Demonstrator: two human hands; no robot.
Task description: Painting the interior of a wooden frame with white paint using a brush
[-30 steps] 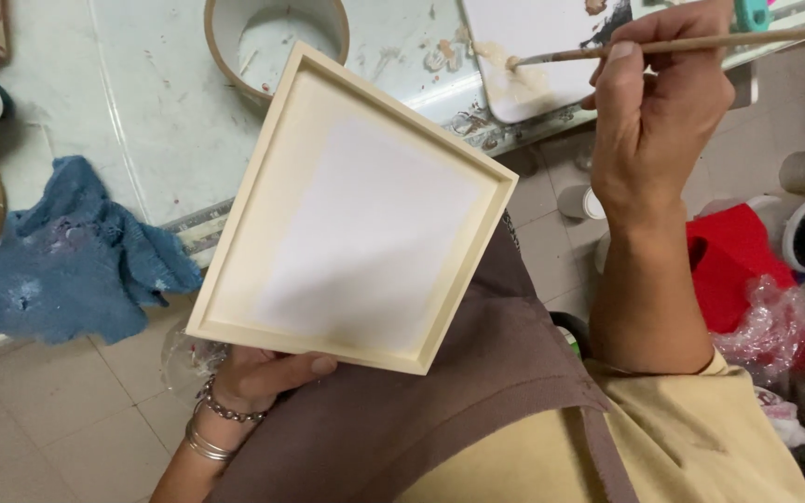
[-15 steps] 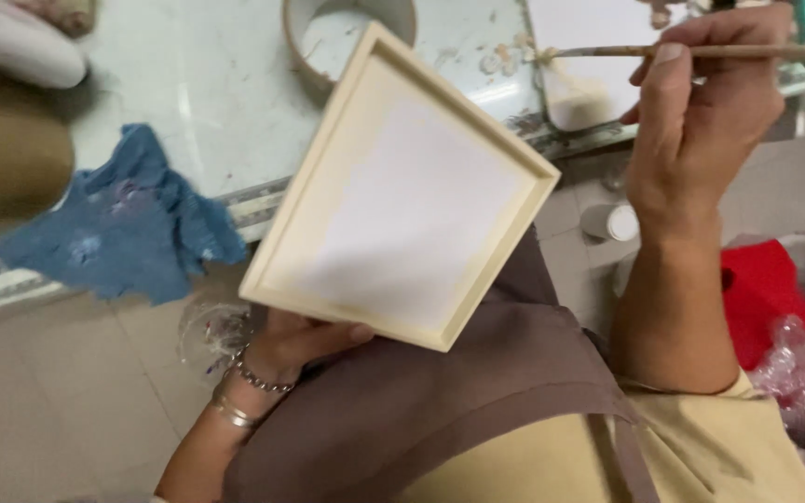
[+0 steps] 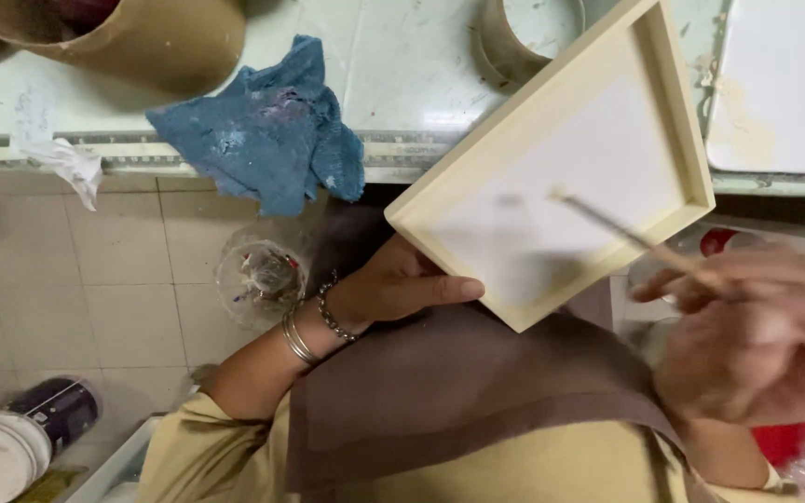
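Observation:
A shallow cream wooden frame with a white panel inside is tilted over my lap. My left hand, with bracelets on the wrist, grips its lower left corner from beneath. My right hand, blurred at the lower right, holds a thin wooden paintbrush. The brush tip lies over the white panel, near its middle. Whether the tip touches the panel I cannot tell.
A blue paint-stained rag hangs over the tiled worktop's edge. A brown cylindrical container and a round tub stand on the worktop, a white palette tray at the right. On the floor are a clear plastic cup and paint cans.
The view swung left and down. My right hand came down from the palette tray and brought the brush over the frame's panel. The frame now sits further right in view.

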